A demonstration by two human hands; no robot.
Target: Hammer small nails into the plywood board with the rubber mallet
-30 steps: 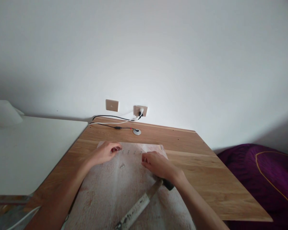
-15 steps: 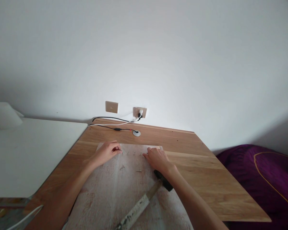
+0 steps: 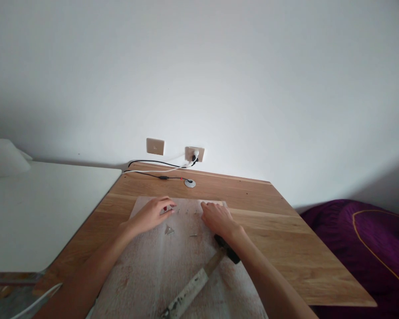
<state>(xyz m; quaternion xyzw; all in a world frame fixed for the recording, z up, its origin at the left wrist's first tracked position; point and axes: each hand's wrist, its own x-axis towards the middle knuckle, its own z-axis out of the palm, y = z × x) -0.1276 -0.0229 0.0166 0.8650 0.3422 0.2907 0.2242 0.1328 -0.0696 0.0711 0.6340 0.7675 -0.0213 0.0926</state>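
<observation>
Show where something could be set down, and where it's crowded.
Bare: the wooden table between the right forearm and purple cushion; the board between the left forearm and hammer. Crowded: the board's far end, with left hand, right hand and nails; the table's back left, with cables.

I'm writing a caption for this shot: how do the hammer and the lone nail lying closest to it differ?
The hammer is far larger; the nail is a thin sliver.
The hammer has a dark head and a pale, dark-flecked handle, while the nail shows no such two-tone pattern.
The hammer slants across the view, whereas the nail lies nearly crosswise.
Both rest on the pale board, unheld.
</observation>
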